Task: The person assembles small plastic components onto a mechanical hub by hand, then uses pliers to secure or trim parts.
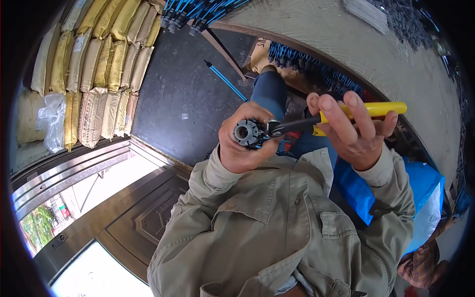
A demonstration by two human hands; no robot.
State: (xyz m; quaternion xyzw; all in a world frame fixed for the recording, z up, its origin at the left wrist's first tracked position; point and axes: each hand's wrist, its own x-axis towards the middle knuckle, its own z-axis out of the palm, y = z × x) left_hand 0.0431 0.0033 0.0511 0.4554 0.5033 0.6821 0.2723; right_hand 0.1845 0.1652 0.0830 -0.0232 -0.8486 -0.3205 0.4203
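Observation:
My left hand (237, 159) is wrapped round a grey, round slotted plastic fitting (242, 132) with a hole in its middle. Bits of blue show just under the fitting; the rest of the piece is hidden. In my right hand (361, 146) is a pair of pliers (383, 108) with yellow handles. Its fingers are stretched over the handles, and the thumb is mostly hidden. The dark jaws of the pliers reach left to the fitting's side, between the thumb and fingers of my left hand. Whether the jaws grip anything cannot be made out.
Stacked yellow and tan sacks (96, 67) stand at far left, above a doorway. A blue rod (226, 81) lies on the dark floor (173, 94). Bundles of blue rods (185, 15) lie at the top and beyond a tabletop (316, 29). At right are a blue bag (418, 183) and another person's plaid sleeve (419, 262).

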